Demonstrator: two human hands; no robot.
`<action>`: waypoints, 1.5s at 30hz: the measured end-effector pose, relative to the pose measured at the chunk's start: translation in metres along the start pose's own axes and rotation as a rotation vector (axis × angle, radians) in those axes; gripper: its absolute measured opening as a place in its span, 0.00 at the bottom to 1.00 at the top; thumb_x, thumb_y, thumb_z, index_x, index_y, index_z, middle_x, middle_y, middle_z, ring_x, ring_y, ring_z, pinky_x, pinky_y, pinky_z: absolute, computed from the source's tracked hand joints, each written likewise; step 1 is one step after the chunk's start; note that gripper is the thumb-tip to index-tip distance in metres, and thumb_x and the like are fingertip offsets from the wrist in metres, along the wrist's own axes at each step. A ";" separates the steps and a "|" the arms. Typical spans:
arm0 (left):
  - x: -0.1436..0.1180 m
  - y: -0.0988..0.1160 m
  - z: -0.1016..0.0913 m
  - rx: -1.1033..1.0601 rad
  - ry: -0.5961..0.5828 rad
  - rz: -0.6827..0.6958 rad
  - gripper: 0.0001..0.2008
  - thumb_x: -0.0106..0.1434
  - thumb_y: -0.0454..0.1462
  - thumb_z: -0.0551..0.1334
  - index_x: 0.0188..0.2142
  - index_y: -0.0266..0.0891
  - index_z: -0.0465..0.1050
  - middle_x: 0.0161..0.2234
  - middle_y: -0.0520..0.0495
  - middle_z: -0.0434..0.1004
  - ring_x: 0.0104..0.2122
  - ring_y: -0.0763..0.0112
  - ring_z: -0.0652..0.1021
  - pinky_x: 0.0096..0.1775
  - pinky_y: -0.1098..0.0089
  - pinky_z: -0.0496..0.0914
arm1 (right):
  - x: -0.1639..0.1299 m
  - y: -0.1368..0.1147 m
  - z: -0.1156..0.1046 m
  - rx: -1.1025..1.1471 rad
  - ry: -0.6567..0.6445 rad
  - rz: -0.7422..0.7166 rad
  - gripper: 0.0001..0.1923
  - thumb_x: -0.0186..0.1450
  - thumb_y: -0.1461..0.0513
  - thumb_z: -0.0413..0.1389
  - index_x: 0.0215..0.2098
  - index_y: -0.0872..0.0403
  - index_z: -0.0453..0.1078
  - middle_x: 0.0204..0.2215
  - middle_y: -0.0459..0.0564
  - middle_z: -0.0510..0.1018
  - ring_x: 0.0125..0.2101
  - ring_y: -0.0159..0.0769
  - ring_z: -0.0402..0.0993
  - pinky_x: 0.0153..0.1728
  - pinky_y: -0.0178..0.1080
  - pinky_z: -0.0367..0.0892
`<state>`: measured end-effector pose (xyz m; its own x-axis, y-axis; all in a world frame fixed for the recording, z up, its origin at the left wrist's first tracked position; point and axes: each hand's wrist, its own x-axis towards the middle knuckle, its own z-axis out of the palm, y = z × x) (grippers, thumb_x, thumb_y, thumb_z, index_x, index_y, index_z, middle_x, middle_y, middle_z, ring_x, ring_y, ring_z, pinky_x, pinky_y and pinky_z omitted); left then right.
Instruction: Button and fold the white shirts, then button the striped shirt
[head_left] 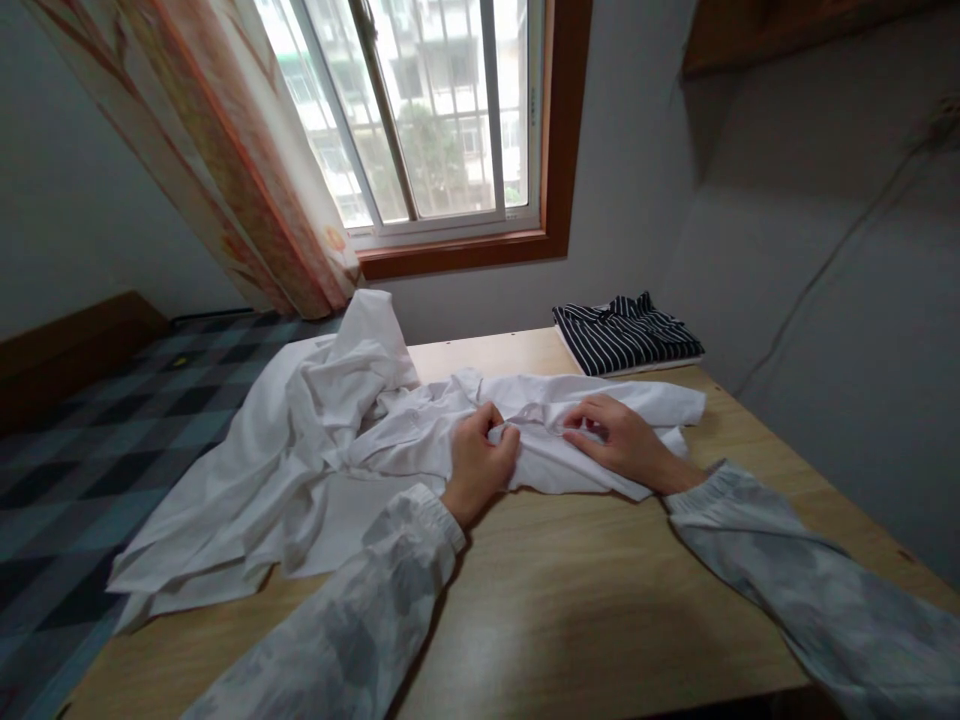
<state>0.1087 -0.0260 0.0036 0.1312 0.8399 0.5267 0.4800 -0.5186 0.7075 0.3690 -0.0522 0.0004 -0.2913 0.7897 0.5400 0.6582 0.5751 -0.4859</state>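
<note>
A white shirt [285,470] lies rumpled across the wooden table [570,600], its bulk heaped on the left and a narrower part stretched to the right. My left hand [482,452] is closed in a pinch on the cloth near the middle, thumb against the curled fingers. A short way to the right, my right hand [616,440] has its fingers bent and gripping the same shirt, palm down. Part of the fabric under both hands is hidden. Grey-and-white patterned sleeves cover my forearms.
A folded black-and-white striped shirt [630,335] sits at the table's far right corner. On the left is a bed with a dark checked cover [67,470]. Behind stand a barred window [435,110] and a patterned curtain [225,150]. A cable [817,265] runs down the right wall.
</note>
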 end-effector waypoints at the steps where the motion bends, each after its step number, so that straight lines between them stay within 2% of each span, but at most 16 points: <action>1: 0.000 0.001 0.001 0.048 0.006 0.032 0.10 0.59 0.32 0.62 0.29 0.44 0.60 0.26 0.54 0.66 0.30 0.66 0.69 0.36 0.65 0.63 | 0.000 0.001 0.002 0.008 0.000 0.007 0.02 0.73 0.60 0.62 0.41 0.49 0.78 0.36 0.49 0.80 0.37 0.42 0.75 0.41 0.42 0.67; 2: 0.000 0.003 0.001 0.092 0.016 0.071 0.09 0.57 0.30 0.62 0.32 0.44 0.64 0.29 0.52 0.70 0.33 0.63 0.72 0.39 0.64 0.66 | 0.001 0.002 0.005 0.011 0.000 0.006 0.03 0.74 0.61 0.61 0.41 0.49 0.78 0.35 0.49 0.80 0.37 0.41 0.75 0.40 0.42 0.67; 4: -0.001 0.007 0.001 0.159 0.029 0.156 0.13 0.55 0.28 0.62 0.39 0.44 0.69 0.38 0.47 0.76 0.41 0.58 0.76 0.46 0.60 0.69 | 0.003 0.003 0.009 0.014 0.002 -0.013 0.05 0.74 0.62 0.60 0.40 0.49 0.78 0.34 0.48 0.80 0.36 0.42 0.75 0.42 0.42 0.67; 7: -0.004 0.014 -0.002 0.205 0.003 0.280 0.15 0.58 0.27 0.63 0.44 0.44 0.73 0.46 0.44 0.80 0.48 0.55 0.77 0.53 0.55 0.69 | 0.006 0.000 0.014 0.025 -0.010 -0.026 0.06 0.75 0.64 0.58 0.40 0.50 0.76 0.36 0.50 0.81 0.39 0.42 0.75 0.44 0.43 0.67; 11: -0.009 0.021 -0.004 0.227 -0.128 0.395 0.04 0.66 0.33 0.66 0.39 0.44 0.74 0.40 0.47 0.82 0.44 0.57 0.78 0.52 0.55 0.68 | 0.006 -0.008 0.013 0.001 -0.072 -0.043 0.01 0.73 0.63 0.62 0.42 0.51 0.75 0.39 0.51 0.80 0.42 0.44 0.75 0.46 0.44 0.69; 12: -0.009 0.021 -0.004 0.239 -0.162 0.405 0.03 0.66 0.34 0.66 0.38 0.44 0.74 0.38 0.47 0.82 0.42 0.58 0.78 0.50 0.56 0.68 | 0.006 -0.009 0.012 -0.008 -0.092 -0.053 0.03 0.72 0.63 0.64 0.43 0.51 0.75 0.40 0.52 0.80 0.43 0.45 0.75 0.47 0.45 0.69; 17: -0.008 0.018 0.000 0.289 -0.252 0.393 0.06 0.69 0.36 0.66 0.34 0.44 0.73 0.33 0.49 0.81 0.36 0.62 0.78 0.46 0.58 0.67 | 0.007 -0.008 0.011 0.048 -0.095 -0.025 0.04 0.72 0.65 0.61 0.38 0.50 0.78 0.39 0.52 0.81 0.44 0.46 0.76 0.48 0.46 0.70; 22: -0.007 0.016 0.003 0.259 -0.294 0.383 0.05 0.71 0.39 0.66 0.37 0.44 0.76 0.34 0.49 0.82 0.34 0.63 0.79 0.46 0.58 0.68 | 0.008 -0.009 0.020 0.320 0.059 0.233 0.08 0.72 0.57 0.63 0.36 0.51 0.79 0.34 0.49 0.83 0.36 0.42 0.78 0.41 0.43 0.71; 26: -0.007 0.019 0.003 0.205 -0.271 0.349 0.10 0.73 0.45 0.68 0.38 0.44 0.78 0.36 0.48 0.85 0.36 0.63 0.81 0.47 0.59 0.68 | 0.008 -0.013 0.033 0.570 0.120 0.358 0.12 0.69 0.51 0.67 0.37 0.52 0.81 0.35 0.50 0.86 0.37 0.42 0.81 0.43 0.43 0.75; 30: -0.007 0.018 0.007 0.194 -0.228 0.307 0.13 0.72 0.48 0.70 0.36 0.43 0.78 0.34 0.49 0.85 0.34 0.65 0.81 0.46 0.59 0.68 | 0.009 -0.016 0.042 0.665 0.120 0.398 0.13 0.66 0.51 0.69 0.35 0.52 0.82 0.35 0.51 0.87 0.37 0.42 0.82 0.43 0.44 0.76; 34: -0.007 0.014 0.010 0.205 -0.214 0.306 0.10 0.71 0.40 0.69 0.32 0.43 0.76 0.33 0.50 0.84 0.33 0.65 0.81 0.46 0.60 0.69 | 0.010 -0.016 0.040 0.680 0.090 0.412 0.13 0.65 0.51 0.69 0.35 0.52 0.84 0.35 0.51 0.88 0.37 0.42 0.82 0.45 0.44 0.76; 37: -0.006 0.012 0.010 0.191 -0.233 0.318 0.09 0.70 0.37 0.67 0.31 0.43 0.75 0.32 0.49 0.83 0.34 0.65 0.80 0.45 0.60 0.69 | 0.010 -0.013 0.036 0.690 0.058 0.412 0.13 0.65 0.51 0.69 0.35 0.53 0.85 0.35 0.50 0.88 0.37 0.42 0.81 0.45 0.44 0.75; 45: -0.001 0.013 0.004 0.042 -0.312 0.283 0.07 0.69 0.35 0.65 0.32 0.43 0.78 0.30 0.50 0.82 0.31 0.67 0.78 0.43 0.62 0.69 | 0.009 -0.013 0.041 0.720 0.056 0.408 0.15 0.66 0.49 0.67 0.34 0.53 0.81 0.33 0.48 0.84 0.35 0.39 0.77 0.41 0.41 0.73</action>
<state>0.1181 -0.0328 0.0105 0.5159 0.6766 0.5253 0.4210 -0.7344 0.5324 0.3299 -0.0438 -0.0165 -0.0783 0.9649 0.2505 0.0937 0.2573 -0.9618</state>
